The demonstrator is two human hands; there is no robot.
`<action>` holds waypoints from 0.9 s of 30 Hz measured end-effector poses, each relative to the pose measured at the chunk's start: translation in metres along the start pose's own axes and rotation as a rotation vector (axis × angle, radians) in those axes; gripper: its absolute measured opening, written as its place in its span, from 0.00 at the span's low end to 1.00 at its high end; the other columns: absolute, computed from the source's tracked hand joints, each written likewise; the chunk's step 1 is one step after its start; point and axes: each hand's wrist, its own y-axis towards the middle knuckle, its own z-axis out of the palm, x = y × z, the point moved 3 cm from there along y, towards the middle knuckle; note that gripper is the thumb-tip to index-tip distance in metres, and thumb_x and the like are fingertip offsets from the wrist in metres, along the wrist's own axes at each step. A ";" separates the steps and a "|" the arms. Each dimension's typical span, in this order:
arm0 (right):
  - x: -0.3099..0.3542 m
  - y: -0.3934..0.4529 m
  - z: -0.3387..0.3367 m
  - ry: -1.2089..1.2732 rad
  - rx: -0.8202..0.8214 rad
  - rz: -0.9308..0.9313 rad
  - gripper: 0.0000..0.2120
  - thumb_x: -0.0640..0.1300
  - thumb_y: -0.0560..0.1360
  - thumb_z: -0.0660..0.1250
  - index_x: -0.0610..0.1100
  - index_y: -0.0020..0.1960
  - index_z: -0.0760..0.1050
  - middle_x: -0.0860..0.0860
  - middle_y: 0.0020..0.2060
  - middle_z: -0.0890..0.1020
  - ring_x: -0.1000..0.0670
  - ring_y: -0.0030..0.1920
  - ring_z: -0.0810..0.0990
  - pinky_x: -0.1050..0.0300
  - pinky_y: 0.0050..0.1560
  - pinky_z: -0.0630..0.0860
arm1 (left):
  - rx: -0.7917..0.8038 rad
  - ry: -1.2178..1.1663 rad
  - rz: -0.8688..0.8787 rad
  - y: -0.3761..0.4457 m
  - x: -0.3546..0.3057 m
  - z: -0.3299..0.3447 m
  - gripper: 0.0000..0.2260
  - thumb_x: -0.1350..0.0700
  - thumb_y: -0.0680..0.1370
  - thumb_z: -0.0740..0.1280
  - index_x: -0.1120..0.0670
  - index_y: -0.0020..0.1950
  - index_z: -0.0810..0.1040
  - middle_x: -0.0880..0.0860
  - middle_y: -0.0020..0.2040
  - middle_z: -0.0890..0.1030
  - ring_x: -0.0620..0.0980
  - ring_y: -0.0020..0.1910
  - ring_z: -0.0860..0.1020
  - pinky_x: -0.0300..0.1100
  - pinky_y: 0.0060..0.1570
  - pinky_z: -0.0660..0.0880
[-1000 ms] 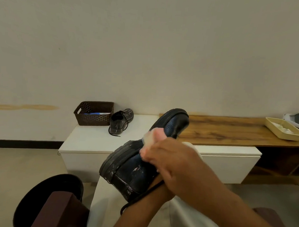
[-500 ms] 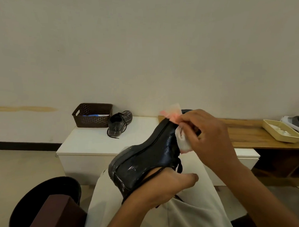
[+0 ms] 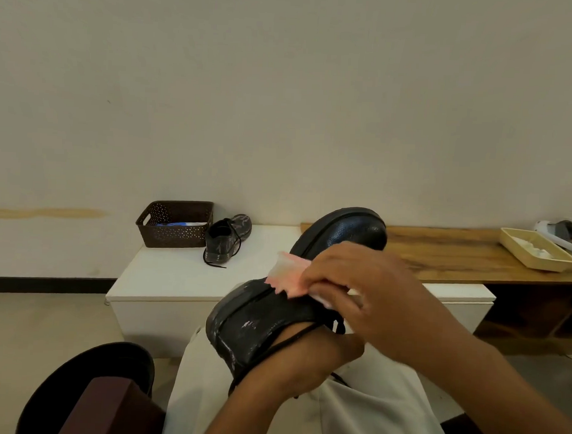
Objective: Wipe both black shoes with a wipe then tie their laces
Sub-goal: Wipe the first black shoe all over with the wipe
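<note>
Black leather, scuffed with pale streaks, fills the space between the two hands: a black shoe [image 3: 273, 318] is held up over the person's lap, toe pointing away and upward. The left hand [image 3: 308, 355] comes up from below with its fingers hidden in or behind the shoe's opening, so whether it clasps the shoe cannot be told; a loose black lace [image 3: 282, 344] trails across its wrist. The right hand [image 3: 369, 296] is above it, fingers pinched around a pink and white wipe [image 3: 288, 277] pressed against the shoe's upper side near the sole edge. Beyond the left hand, well apart, the second black shoe [image 3: 228, 239] sits on a white cabinet [image 3: 177, 277], laces undone, just beside a brown perforated basket [image 3: 174, 225]. Far beyond the right hand, a cream tray [image 3: 535, 249] rests on a wooden shelf [image 3: 456, 257].
</note>
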 end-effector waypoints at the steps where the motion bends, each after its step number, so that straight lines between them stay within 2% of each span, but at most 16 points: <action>1: -0.008 0.002 -0.002 -0.009 -0.042 0.018 0.07 0.41 0.77 0.69 0.47 0.51 0.85 0.56 0.46 0.85 0.59 0.48 0.79 0.69 0.52 0.74 | 0.025 -0.050 -0.016 0.000 0.000 0.001 0.21 0.45 0.64 0.71 0.35 0.56 0.75 0.40 0.53 0.80 0.39 0.55 0.78 0.46 0.59 0.77; 3: -0.023 0.003 -0.006 -0.003 -0.112 0.079 0.07 0.40 0.78 0.69 0.46 0.52 0.85 0.55 0.46 0.84 0.60 0.48 0.79 0.70 0.53 0.73 | 0.099 -0.131 -0.113 0.000 0.004 0.005 0.29 0.44 0.65 0.72 0.35 0.65 0.72 0.39 0.60 0.78 0.44 0.61 0.76 0.45 0.63 0.75; 5: -0.026 0.002 -0.005 0.018 -0.121 0.115 0.07 0.38 0.78 0.70 0.47 0.52 0.84 0.56 0.46 0.84 0.60 0.47 0.79 0.71 0.53 0.72 | 0.109 -0.139 -0.129 0.001 0.006 0.004 0.34 0.44 0.64 0.73 0.37 0.69 0.70 0.41 0.63 0.77 0.45 0.63 0.75 0.48 0.65 0.74; 7: -0.018 0.000 -0.001 0.066 -0.075 0.102 0.08 0.37 0.78 0.71 0.47 0.53 0.85 0.58 0.47 0.84 0.60 0.49 0.81 0.71 0.54 0.73 | 0.112 -0.230 -0.049 0.002 0.003 0.000 0.30 0.47 0.64 0.75 0.40 0.66 0.73 0.42 0.59 0.80 0.45 0.61 0.77 0.49 0.62 0.76; 9: -0.013 -0.001 -0.001 0.112 -0.042 0.087 0.09 0.36 0.78 0.72 0.47 0.53 0.86 0.59 0.47 0.85 0.60 0.50 0.82 0.71 0.54 0.74 | 0.181 -0.368 0.022 0.002 -0.003 -0.004 0.23 0.55 0.67 0.76 0.47 0.61 0.77 0.45 0.54 0.82 0.47 0.57 0.80 0.47 0.57 0.77; 11: -0.018 0.000 -0.008 0.126 -0.102 0.119 0.09 0.35 0.77 0.73 0.47 0.51 0.86 0.60 0.46 0.85 0.60 0.49 0.82 0.71 0.52 0.74 | 0.278 -0.631 0.079 -0.001 -0.011 -0.009 0.23 0.62 0.70 0.75 0.51 0.64 0.78 0.50 0.59 0.83 0.50 0.61 0.79 0.47 0.61 0.76; 12: -0.022 -0.001 -0.013 0.127 -0.163 0.151 0.09 0.34 0.76 0.74 0.47 0.51 0.86 0.60 0.45 0.84 0.60 0.48 0.83 0.71 0.51 0.74 | 0.307 -0.798 0.087 -0.002 -0.014 -0.012 0.24 0.61 0.70 0.75 0.53 0.66 0.77 0.54 0.63 0.81 0.52 0.64 0.78 0.48 0.63 0.75; 14: -0.030 -0.004 -0.019 0.126 -0.263 0.224 0.09 0.35 0.76 0.74 0.48 0.51 0.85 0.63 0.45 0.83 0.61 0.48 0.82 0.73 0.49 0.73 | 0.357 -1.109 0.067 -0.003 -0.018 -0.015 0.30 0.54 0.72 0.76 0.56 0.72 0.72 0.61 0.69 0.76 0.58 0.69 0.74 0.49 0.67 0.72; 16: -0.033 -0.009 -0.019 0.098 -0.311 0.241 0.09 0.35 0.76 0.74 0.47 0.52 0.84 0.65 0.45 0.82 0.62 0.48 0.81 0.73 0.48 0.73 | 0.397 -1.292 0.019 -0.002 -0.016 -0.015 0.35 0.43 0.74 0.73 0.57 0.75 0.68 0.63 0.72 0.71 0.61 0.72 0.69 0.53 0.72 0.67; 20: -0.030 -0.019 -0.003 -0.041 -0.346 0.224 0.09 0.34 0.77 0.73 0.44 0.54 0.84 0.55 0.47 0.84 0.59 0.48 0.80 0.70 0.52 0.73 | 0.397 -1.417 0.001 0.000 -0.014 -0.011 0.40 0.32 0.75 0.64 0.57 0.77 0.65 0.64 0.76 0.66 0.62 0.76 0.63 0.59 0.77 0.53; 23: -0.021 -0.023 0.015 -0.043 -0.318 0.224 0.09 0.34 0.77 0.73 0.44 0.55 0.84 0.53 0.48 0.85 0.55 0.48 0.81 0.63 0.52 0.78 | 0.351 -1.471 -0.011 0.000 -0.010 -0.008 0.42 0.28 0.74 0.62 0.57 0.78 0.64 0.63 0.76 0.65 0.62 0.76 0.62 0.60 0.77 0.52; 27: -0.002 -0.030 0.034 0.124 -0.290 0.295 0.07 0.41 0.79 0.72 0.48 0.56 0.84 0.57 0.49 0.84 0.61 0.51 0.81 0.71 0.54 0.76 | 0.287 -1.517 -0.043 0.002 -0.003 -0.013 0.45 0.27 0.72 0.63 0.58 0.76 0.67 0.65 0.75 0.67 0.63 0.75 0.65 0.59 0.77 0.53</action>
